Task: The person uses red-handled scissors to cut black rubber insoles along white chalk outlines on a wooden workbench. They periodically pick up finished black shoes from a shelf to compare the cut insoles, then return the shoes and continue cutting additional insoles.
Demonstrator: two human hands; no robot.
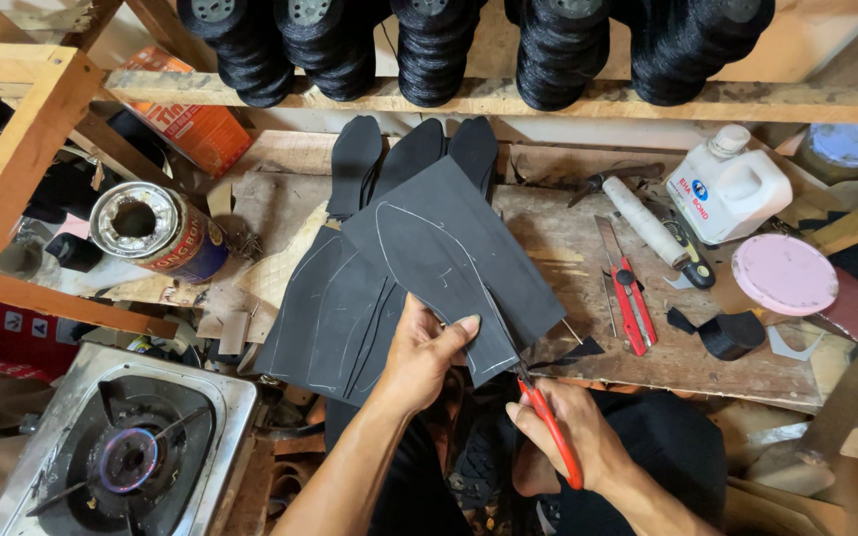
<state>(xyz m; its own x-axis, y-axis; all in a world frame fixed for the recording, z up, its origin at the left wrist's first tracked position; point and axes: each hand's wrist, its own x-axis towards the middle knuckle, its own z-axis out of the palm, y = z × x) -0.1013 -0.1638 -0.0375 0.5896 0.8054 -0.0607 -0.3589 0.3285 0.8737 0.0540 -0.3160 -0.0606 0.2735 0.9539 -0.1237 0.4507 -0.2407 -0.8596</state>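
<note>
Bare bench (568, 253) lies free between black sheet (449, 248) and red cutter (632, 303).

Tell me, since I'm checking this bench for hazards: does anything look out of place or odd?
Yes: the gas burner at lower left shows a lit flame with nothing on it, close to scraps. On the bench, a red utility knife lies loose. The left hand holds the black sheet; the right hand grips red scissors.

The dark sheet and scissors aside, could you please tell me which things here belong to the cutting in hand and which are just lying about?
In hand:
- dark sheet with a chalked sole outline, held by the left hand
- red-handled scissors in the right hand
- marked sheets underneath

Lying about:
- red utility knife
- white jug
- pink lid
- open tin
- gas burner
- thread spools
</note>
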